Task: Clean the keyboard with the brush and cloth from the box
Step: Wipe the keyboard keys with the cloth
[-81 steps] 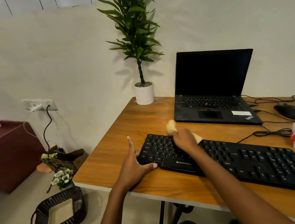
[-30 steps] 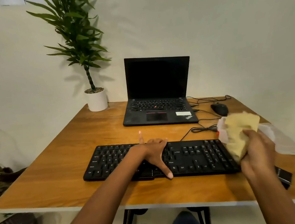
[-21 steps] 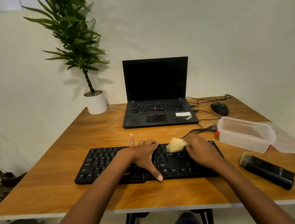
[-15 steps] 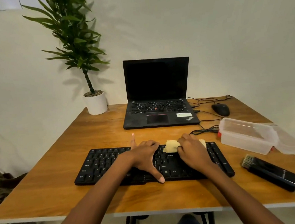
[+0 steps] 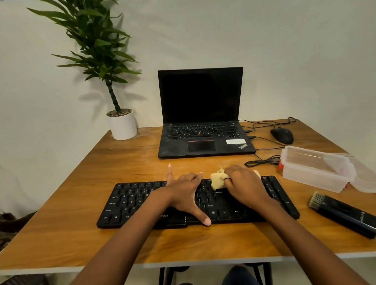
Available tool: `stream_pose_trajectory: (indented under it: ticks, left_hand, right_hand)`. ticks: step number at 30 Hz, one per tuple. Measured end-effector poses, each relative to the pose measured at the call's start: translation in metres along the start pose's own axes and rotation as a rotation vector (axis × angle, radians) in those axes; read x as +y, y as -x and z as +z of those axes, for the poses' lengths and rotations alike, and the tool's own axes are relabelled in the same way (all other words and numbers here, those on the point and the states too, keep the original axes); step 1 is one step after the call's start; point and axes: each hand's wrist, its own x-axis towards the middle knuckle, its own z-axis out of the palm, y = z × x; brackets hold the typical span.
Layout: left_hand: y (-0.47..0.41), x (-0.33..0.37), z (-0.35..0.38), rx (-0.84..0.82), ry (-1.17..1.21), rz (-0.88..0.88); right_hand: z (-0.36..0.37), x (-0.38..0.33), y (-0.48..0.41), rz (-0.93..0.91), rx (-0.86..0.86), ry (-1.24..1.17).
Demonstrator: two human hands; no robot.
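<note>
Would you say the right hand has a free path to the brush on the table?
Probably yes: the brush lies uncovered right of the keyboard, with bare table between. The right hand grips the cloth, though, so that must go first.

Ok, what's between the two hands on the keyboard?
The bunched yellow cloth, held by the right hand, sticks out toward the left hand over the keyboard, seen in the head view.
</note>
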Motion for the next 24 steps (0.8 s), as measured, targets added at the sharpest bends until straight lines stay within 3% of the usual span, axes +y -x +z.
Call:
stream_pose_trajectory:
  ticks: [3,6,12,17,20,24]
  left_hand:
    - [-0.001,0.0,0.0,0.021,-0.001,0.013]
    - [0.0,-0.004,0.002,0.018,-0.012,0.013]
    - [0.0,-0.002,0.0,-0.012,0.008,0.012]
    - [0.0,-0.002,0.001,0.012,0.004,0.019]
    - [0.002,-0.003,0.001,0.006,0.01,0.01]
    - [0.003,-0.002,0.001,-0.018,0.019,-0.002]
  right_hand:
    - [0.01,-0.011,-0.003,-0.046,-0.027,-0.121]
    - [0.008,0.002,0.003,-0.122,-0.047,-0.047]
    - [-0.006,0.027,0.006,0.178,0.055,0.097]
    - [0.016,-0.028,-0.015,0.105,0.01,-0.083]
    - [0.013,-0.019,-0.013,0.028,-0.027,-0.185]
    - [-0.013,0.029,-0.009,0.201,-0.099,-0.131]
